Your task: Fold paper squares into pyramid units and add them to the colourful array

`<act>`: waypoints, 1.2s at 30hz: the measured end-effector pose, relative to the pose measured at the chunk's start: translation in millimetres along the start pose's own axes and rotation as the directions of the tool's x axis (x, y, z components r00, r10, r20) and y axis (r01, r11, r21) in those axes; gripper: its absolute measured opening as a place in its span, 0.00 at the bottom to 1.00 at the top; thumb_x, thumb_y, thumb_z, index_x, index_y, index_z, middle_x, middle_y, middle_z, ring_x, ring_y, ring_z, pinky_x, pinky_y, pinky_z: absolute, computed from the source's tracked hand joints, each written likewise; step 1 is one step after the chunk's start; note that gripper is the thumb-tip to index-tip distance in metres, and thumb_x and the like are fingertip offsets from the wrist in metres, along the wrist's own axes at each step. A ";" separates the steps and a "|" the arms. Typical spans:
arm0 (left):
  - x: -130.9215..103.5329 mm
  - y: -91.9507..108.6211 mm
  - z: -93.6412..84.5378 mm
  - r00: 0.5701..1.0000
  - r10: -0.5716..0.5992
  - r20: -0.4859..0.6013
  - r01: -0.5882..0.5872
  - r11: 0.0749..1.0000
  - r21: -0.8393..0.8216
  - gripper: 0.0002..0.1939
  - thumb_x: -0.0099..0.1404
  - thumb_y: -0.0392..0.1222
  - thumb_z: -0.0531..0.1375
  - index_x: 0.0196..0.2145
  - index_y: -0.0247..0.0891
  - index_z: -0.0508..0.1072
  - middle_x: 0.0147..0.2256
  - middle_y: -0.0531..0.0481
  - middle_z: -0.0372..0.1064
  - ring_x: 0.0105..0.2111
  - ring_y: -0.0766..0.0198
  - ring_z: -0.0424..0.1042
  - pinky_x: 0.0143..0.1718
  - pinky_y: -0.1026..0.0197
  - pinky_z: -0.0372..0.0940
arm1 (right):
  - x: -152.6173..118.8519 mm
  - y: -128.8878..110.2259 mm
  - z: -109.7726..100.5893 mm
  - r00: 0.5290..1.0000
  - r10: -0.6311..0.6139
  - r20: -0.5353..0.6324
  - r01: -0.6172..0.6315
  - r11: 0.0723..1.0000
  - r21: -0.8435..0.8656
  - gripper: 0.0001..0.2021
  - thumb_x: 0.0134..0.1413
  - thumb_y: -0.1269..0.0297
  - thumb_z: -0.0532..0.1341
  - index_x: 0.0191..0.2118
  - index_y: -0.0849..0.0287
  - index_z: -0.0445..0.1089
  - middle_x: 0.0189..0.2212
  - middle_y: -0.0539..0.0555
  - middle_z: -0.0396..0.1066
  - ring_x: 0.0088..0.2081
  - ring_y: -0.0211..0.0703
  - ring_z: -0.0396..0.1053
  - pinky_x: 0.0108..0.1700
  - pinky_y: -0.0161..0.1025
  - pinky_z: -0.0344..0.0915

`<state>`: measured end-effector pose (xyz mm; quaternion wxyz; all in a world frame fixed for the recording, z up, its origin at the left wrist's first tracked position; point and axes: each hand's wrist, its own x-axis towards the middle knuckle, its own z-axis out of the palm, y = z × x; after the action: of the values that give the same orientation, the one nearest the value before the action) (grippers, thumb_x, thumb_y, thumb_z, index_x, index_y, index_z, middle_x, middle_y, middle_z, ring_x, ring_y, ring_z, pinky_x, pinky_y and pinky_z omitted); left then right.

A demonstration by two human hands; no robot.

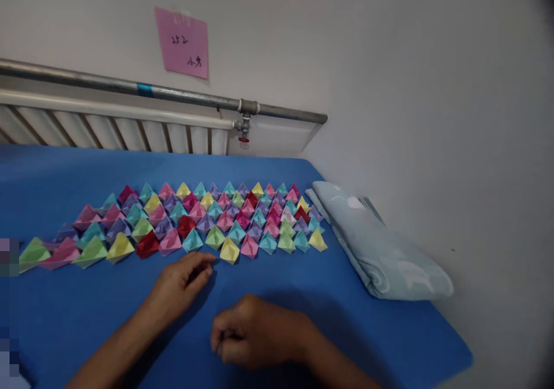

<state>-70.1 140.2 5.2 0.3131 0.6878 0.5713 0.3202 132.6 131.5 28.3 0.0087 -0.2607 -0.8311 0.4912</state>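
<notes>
My left hand [186, 276] rests palm down on the blue sheet, its fingers stretched forward and thumb apart, with nothing in it. Its fingertips are close to a yellow paper boat [229, 251] that sits slightly forward of the front row. Nearer to me and to the right, my right hand [253, 331] is curled closed; no object shows in its fingers. Beyond both hands, several rows of folded paper boats stand in pink, teal, purple, green, yellow and red. In the front row are a pink boat [249, 246], a teal boat [192, 240] and a red boat [148, 245].
The boats stand on a bed with a blue sheet [108, 320]. At the right lies a folded pale-blue blanket [372, 245] against the wall. Behind the bed are a white radiator [177, 138], a metal pipe [190, 94] and a pink note [184, 45] taped to the wall.
</notes>
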 end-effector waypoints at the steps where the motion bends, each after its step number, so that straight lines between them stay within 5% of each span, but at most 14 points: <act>1: 0.2 0.6 -0.1 1.000 0.001 -0.001 -0.001 1.000 0.001 0.15 0.61 0.48 0.54 0.40 0.42 0.75 0.34 0.50 0.77 0.33 0.59 0.76 0.35 0.58 0.71 | 0.1 -0.3 -0.1 1.000 -0.002 0.004 0.002 1.000 -0.002 0.08 0.50 0.77 0.59 0.35 0.61 0.73 0.28 0.46 0.72 0.29 0.31 0.68 0.34 0.24 0.61; 25: 0.4 -5.1 -0.4 1.000 0.004 -0.026 -0.003 1.000 0.022 0.13 0.61 0.48 0.53 0.37 0.45 0.76 0.34 0.53 0.77 0.34 0.59 0.76 0.35 0.59 0.70 | -0.7 -10.5 -2.4 0.999 0.003 0.033 0.003 0.984 -0.181 0.09 0.52 0.75 0.58 0.38 0.61 0.74 0.32 0.48 0.75 0.31 0.32 0.70 0.34 0.24 0.61; 36: 0.6 0.5 -22.8 0.978 -0.182 -0.103 0.203 0.944 0.258 0.12 0.57 0.47 0.51 0.28 0.43 0.73 0.24 0.54 0.75 0.25 0.60 0.74 0.27 0.62 0.62 | -1.8 -11.5 -2.6 0.999 -0.027 0.020 0.030 0.985 -0.167 0.09 0.52 0.75 0.57 0.35 0.60 0.73 0.32 0.48 0.75 0.31 0.33 0.69 0.34 0.26 0.61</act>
<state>-87.9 142.2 19.2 0.2248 0.6516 0.6855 0.2345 129.9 128.4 39.6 -0.0135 -0.2444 -0.8731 0.4218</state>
